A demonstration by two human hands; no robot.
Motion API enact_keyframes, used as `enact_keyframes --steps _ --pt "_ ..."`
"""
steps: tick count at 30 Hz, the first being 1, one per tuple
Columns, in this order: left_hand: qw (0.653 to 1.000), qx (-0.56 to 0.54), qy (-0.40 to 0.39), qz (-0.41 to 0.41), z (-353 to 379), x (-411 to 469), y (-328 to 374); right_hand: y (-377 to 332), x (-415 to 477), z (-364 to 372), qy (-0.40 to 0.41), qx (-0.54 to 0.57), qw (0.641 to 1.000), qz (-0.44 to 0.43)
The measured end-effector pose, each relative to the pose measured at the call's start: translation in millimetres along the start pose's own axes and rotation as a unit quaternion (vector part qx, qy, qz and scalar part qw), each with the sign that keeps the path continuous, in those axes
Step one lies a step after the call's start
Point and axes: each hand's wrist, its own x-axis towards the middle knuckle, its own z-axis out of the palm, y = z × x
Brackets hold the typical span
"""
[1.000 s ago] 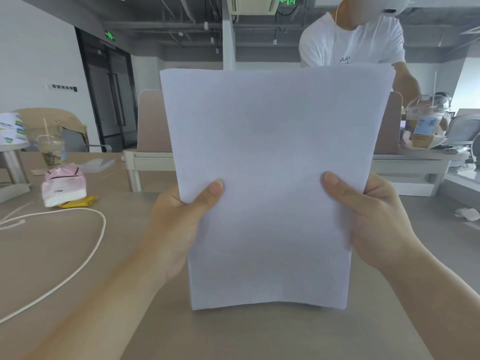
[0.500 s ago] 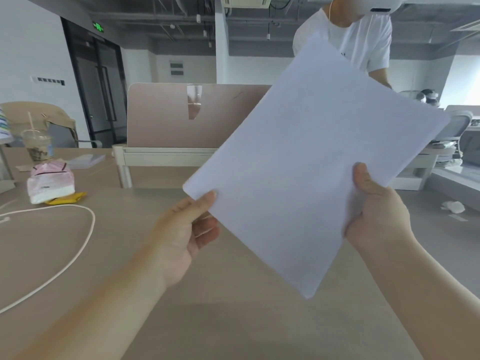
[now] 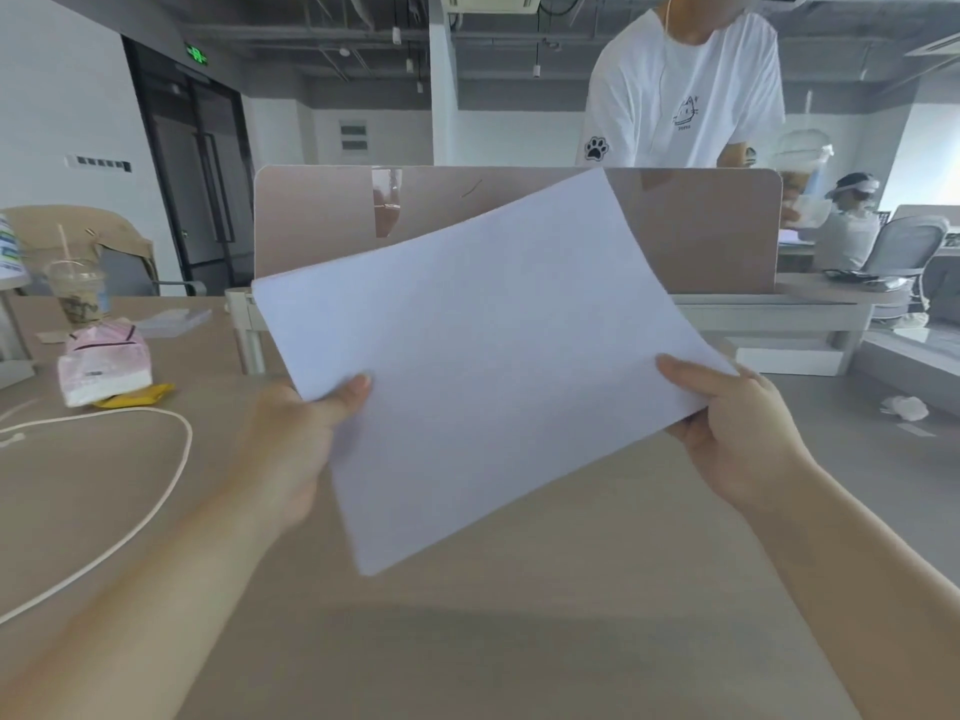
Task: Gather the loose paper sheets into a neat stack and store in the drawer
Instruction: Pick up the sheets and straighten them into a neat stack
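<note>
A stack of white paper sheets [image 3: 483,366] hangs in the air above the beige table [image 3: 519,641], turned landscape and tilted, one corner pointing down toward me. My left hand [image 3: 296,439] pinches its left edge with the thumb on top. My right hand [image 3: 737,433] grips its right edge, thumb on top and fingers underneath. The sheets' edges look lined up. No drawer is in view.
At the left lie a white cable loop [image 3: 156,491], a pink tissue pack [image 3: 104,366] on a yellow packet, and an iced drink cup [image 3: 78,293]. A beige divider panel [image 3: 701,231] stands behind the sheets. A person in a white T-shirt [image 3: 680,90] stands beyond it. A crumpled tissue [image 3: 904,407] lies at the right.
The stack went from upright portrait, resting on the table, to a lifted, clockwise-rotated landscape tilt. My left hand re-gripped the left edge after briefly loosening; my right hand kept hold.
</note>
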Motion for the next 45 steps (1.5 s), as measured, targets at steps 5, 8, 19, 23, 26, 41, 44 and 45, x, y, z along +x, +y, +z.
enact_keyframes --steps 5,8,19,23,26,41,44,45 --pt "0.998 0.058 -0.004 0.021 -19.4 11.9 1.6 -7.1 3.3 -14.9 -0.107 -0.192 0.975 -0.017" --pt "0.996 0.085 -0.015 0.035 -18.5 9.4 0.2 -1.4 3.2 -16.0 -0.116 -0.225 0.966 -0.053" --pt "0.995 -0.029 -0.099 0.012 -15.4 3.6 -15.4 8.8 0.6 -13.9 -0.135 -0.138 0.98 -0.055" --pt "0.995 -0.059 -0.081 0.029 -14.2 8.4 -14.1 2.5 2.4 -12.9 -0.123 -0.121 0.982 -0.072" --pt "0.992 -0.076 -0.101 0.018 -13.8 5.0 -19.9 6.2 0.9 -12.1 -0.139 -0.128 0.981 -0.05" --pt "0.995 0.104 -0.005 0.013 -18.1 12.5 -35.2 8.0 -7.9 -5.6 -0.092 -0.173 0.977 -0.079" --pt "0.991 0.131 -0.017 0.024 -17.2 14.2 -27.4 8.2 -7.6 -6.1 -0.09 -0.158 0.981 -0.069" --pt "0.99 0.133 -0.026 0.023 -16.6 13.6 -23.3 7.3 -7.2 -7.2 -0.09 -0.147 0.983 -0.061"
